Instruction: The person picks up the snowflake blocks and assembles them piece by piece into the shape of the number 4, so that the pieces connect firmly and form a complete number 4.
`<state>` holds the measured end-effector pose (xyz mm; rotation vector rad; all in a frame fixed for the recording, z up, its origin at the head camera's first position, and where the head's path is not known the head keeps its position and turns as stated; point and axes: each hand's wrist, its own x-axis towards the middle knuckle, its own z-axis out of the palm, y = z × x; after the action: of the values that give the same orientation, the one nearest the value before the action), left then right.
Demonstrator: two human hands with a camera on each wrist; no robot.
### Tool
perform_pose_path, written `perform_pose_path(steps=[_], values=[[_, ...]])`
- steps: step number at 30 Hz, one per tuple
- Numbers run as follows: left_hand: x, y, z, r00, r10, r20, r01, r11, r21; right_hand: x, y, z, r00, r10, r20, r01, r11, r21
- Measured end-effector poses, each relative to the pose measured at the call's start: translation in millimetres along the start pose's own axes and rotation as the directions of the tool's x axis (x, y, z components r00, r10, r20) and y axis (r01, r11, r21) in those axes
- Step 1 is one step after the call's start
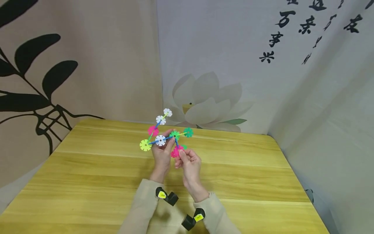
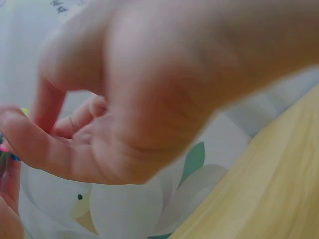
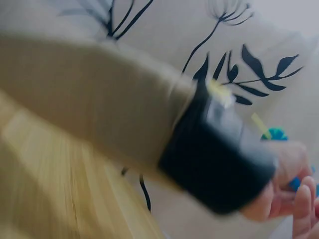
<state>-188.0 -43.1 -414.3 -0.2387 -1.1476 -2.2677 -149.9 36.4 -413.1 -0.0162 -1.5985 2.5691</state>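
A zigzag chain of notched plastic snowflake discs is held up above the table in the head view. It includes a yellow disc [image 1: 145,145], a white disc [image 1: 160,140], a pink disc [image 1: 153,131] and a green disc [image 1: 188,132]; blue and other discs show edge-on as thin links. My left hand [image 1: 162,159] grips the chain from behind, thumb near the middle green disc [image 1: 174,136]. Thumb and fingers of my right hand [image 1: 192,165] pinch the lower pink disc [image 1: 176,152]. The wrist views show little of the chain; the right wrist view catches a teal disc [image 3: 277,134].
Below the hands lies a wooden table [image 1: 248,182]. Behind it hangs a printed curtain [image 1: 122,65] with leaves, a lotus and black characters. Each wrist wears a black camera, such as the left one [image 1: 171,198].
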Motion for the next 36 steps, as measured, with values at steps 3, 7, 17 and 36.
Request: perform_pose_path(steps=[3,7,17,36], values=[[2.1,2.0,-0.2,0.998,-0.007,0.057,0.007,1.0,0.004,2.5,2,-4,0.997,-0.066,0.037,0.068,0.997,-0.028],[4.0,3.3,-0.8,0.99,-0.043,0.137,0.037,0.998,0.043,4.8,4,-8,0.979,-0.179,0.094,0.185,0.981,-0.061],[2.2,4.9,-3.6,0.97,-0.243,0.027,0.232,0.949,0.214,11.4,8,-18,0.932,-0.318,0.175,0.344,0.927,-0.148],[4.7,2.6,-16.7,0.988,-0.155,0.012,0.152,0.977,0.149,24.0,8,-39,0.936,-0.179,0.301,0.269,0.918,-0.291]])
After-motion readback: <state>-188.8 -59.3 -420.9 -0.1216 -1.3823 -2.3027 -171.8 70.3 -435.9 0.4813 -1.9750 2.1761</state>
